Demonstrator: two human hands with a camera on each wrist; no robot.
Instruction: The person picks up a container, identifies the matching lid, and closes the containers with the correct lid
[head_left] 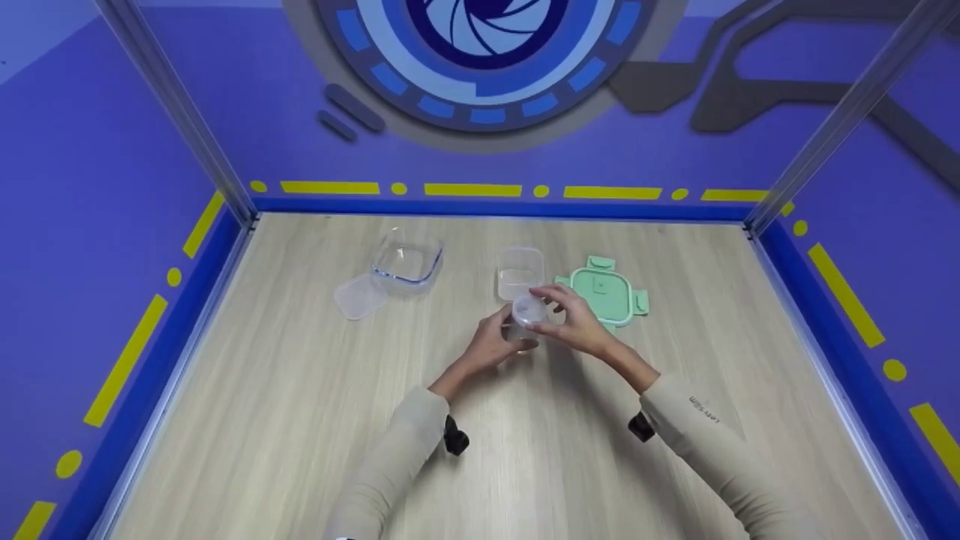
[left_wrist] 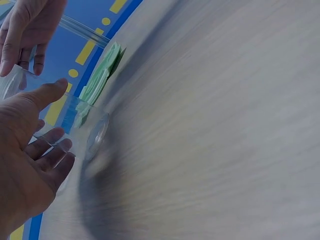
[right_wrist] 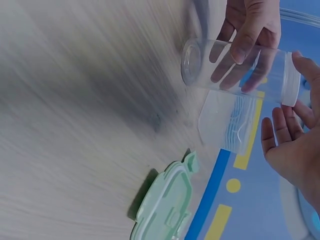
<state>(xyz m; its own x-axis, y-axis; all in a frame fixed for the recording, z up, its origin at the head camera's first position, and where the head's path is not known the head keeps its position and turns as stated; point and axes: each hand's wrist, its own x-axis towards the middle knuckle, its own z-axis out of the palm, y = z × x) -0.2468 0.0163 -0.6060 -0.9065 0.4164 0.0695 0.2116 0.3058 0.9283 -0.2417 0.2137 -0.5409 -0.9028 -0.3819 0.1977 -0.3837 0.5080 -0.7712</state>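
Observation:
My left hand holds a clear cylindrical jar around its body, the thumb across one side in the right wrist view. Part of the fingers show through the jar's transparent wall. At the jar's top sits a round translucent lid. My right hand pinches that lid by its rim between thumb and fingers. The jar stands upright just above or on the table; which one I cannot tell. Right behind it is a clear rectangular plastic container. A green locking lid lies beside my right hand.
Farther left on the wooden table stands a clear glass container. Against its front left side lies a translucent square lid. Blue panels with yellow marks wall the table at the back and both sides.

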